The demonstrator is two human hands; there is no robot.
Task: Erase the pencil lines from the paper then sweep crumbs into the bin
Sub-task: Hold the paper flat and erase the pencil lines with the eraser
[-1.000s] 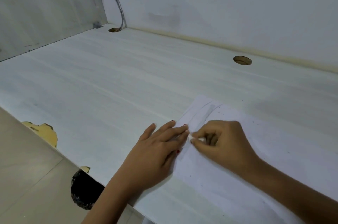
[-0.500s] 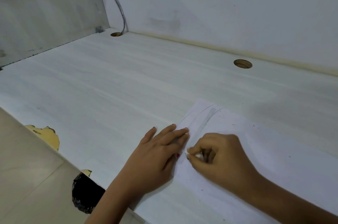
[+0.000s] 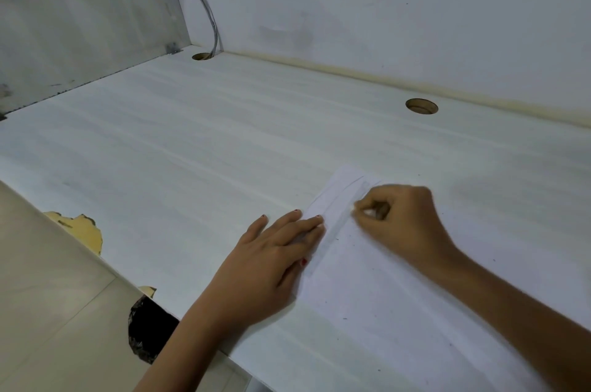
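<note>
A white sheet of paper [image 3: 399, 295] is laid flat on the pale desk [image 3: 192, 152], at the near right. Its left edge is slanted from a far corner down towards the near desk edge. From there the sheet is spread towards the lower right, where its long axis appears to run. Faint pencil lines [image 3: 332, 222] are drawn along the left edge, parallel to it.

The left hand [image 3: 265, 267] is laid flat with straight fingers, the fingertips pressed on the paper's left margin, just beside the lines. The right hand [image 3: 403, 225] is curled, and a small white eraser [image 3: 369, 213] is pinched between thumb and fingers and held against the paper at the far end of the lines. Dark crumbs [image 3: 344, 318] are scattered over the sheet.

Only a sliver of the eraser is seen; the rest is hidden inside the curled fingers. The paper's far and right edges are hard to tell from the desk, and its near right part is covered by the right forearm and cut off by the frame. A dark crumpled object [image 3: 144, 327] is seen below the near desk edge, partly hidden by the left forearm; what it is cannot be told.
</note>
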